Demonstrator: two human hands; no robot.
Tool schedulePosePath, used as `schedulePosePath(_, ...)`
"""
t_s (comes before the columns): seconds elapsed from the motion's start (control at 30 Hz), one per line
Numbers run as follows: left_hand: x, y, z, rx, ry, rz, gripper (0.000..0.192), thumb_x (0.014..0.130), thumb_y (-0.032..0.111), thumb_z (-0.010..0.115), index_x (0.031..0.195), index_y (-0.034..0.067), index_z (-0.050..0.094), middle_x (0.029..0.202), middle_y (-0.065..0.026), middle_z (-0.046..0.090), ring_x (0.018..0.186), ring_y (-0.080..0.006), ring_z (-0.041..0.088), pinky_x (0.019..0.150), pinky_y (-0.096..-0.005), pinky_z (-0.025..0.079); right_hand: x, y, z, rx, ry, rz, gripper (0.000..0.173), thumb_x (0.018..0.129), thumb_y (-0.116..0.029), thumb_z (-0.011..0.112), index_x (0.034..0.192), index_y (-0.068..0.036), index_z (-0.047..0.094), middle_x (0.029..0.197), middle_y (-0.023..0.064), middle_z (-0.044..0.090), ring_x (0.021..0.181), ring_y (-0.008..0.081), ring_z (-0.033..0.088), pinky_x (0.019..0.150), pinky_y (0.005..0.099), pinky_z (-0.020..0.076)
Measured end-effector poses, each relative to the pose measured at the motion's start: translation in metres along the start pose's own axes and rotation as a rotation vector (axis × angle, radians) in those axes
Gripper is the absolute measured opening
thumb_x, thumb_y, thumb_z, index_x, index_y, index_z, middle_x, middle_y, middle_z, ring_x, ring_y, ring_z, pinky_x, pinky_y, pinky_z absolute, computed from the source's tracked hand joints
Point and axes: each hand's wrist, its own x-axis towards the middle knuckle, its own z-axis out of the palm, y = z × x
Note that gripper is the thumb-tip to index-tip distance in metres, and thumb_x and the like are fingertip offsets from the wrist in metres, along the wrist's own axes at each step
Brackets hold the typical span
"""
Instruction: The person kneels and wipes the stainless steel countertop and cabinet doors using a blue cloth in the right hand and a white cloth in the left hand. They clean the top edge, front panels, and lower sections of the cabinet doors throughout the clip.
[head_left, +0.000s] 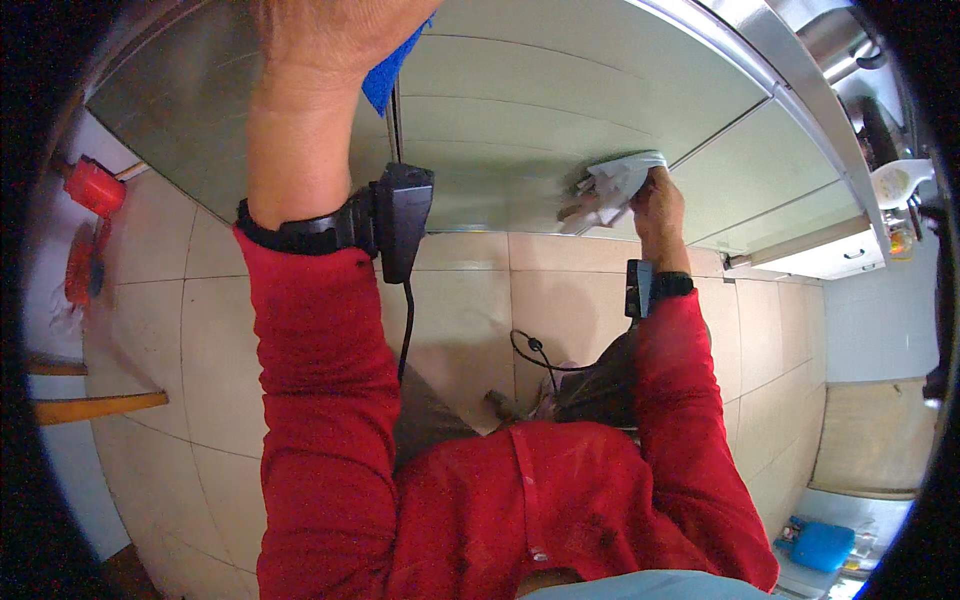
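My left hand (337, 34) is at the top edge of the view, its fingers cut off by the frame. A blue cloth (390, 75) sticks out from under it, in front of the pale green cabinet fronts (510, 97). Lower and to the right, my right hand (661, 202) grips a crumpled whitish cloth or wipe (619, 180). That cloth lies against the lower part of a cabinet panel and looks blurred. Both wrists wear black straps with small dark devices, and cables hang from them.
A metal counter edge (806, 79) runs along the upper right, with a metal pot (836, 45) and a white spoon-like utensil (896, 184). A white drawer unit (825, 251) stands at right. At left are a red plastic container (94, 187) and a wooden leg (105, 407) on the tiled floor (225, 337).
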Motion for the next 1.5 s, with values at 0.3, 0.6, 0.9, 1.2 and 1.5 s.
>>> schedulePosePath(0.3,0.003,0.012,-0.009,-0.006,-0.190,-0.130,0.021,0.092,0.026,0.053,0.107,0.017,0.063,0.114,-0.0103,0.060,0.111,-0.0250,0.054,0.101,-0.0460,0.036,-0.029,-0.033,0.055,-0.069,-0.169,-0.082,0.020,0.089,-0.020,0.055,0.088,0.000,0.061,0.073,0.0072,0.060,0.061,0.0177,0.058,0.051,0.0304,0.0453)
schedulePosePath(0.6,-0.001,0.009,0.005,0.001,-0.022,-0.028,0.020,0.091,0.024,0.054,0.106,0.017,0.064,0.112,-0.0095,0.061,0.110,-0.0238,0.054,0.101,-0.0455,0.037,-0.057,-0.017,0.117,-0.176,-0.239,-0.014,0.018,0.089,-0.015,0.052,0.085,0.000,0.061,0.073,0.0056,0.059,0.059,0.0148,0.054,0.052,0.0270,0.0445)
schedulePosePath(0.9,-0.009,0.009,0.000,-0.020,-0.022,-0.051,0.022,0.089,0.023,0.057,0.108,0.015,0.064,0.113,-0.0104,0.061,0.110,-0.0261,0.054,0.100,-0.0454,0.037,-0.095,0.006,0.201,-0.318,-0.343,-0.050,0.031,0.083,-0.020,0.058,0.060,0.001,0.059,0.055,0.0073,0.056,0.045,0.0150,0.051,0.041,0.0309,0.0392)
schedulePosePath(1.2,-0.016,0.006,-0.005,-0.062,-0.102,-0.168,0.025,0.088,0.023,0.059,0.111,0.014,0.063,0.115,-0.0113,0.062,0.110,-0.0284,0.054,0.100,-0.0453,0.037,-0.117,0.026,0.253,-0.312,-0.528,0.061,0.031,0.086,-0.022,0.057,0.069,0.003,0.060,0.061,0.0104,0.057,0.047,0.0179,0.051,0.041,0.0333,0.0427)
schedulePosePath(1.5,-0.020,0.006,-0.011,-0.088,-0.241,-0.357,0.028,0.087,0.023,0.061,0.114,0.012,0.063,0.116,-0.0123,0.062,0.111,-0.0307,0.054,0.099,-0.0452,0.037,-0.101,0.022,0.232,-0.214,-0.511,0.151,0.030,0.087,-0.024,0.056,0.068,-0.001,0.057,0.063,0.0066,0.055,0.048,0.0160,0.050,0.042,0.0314,0.0429)
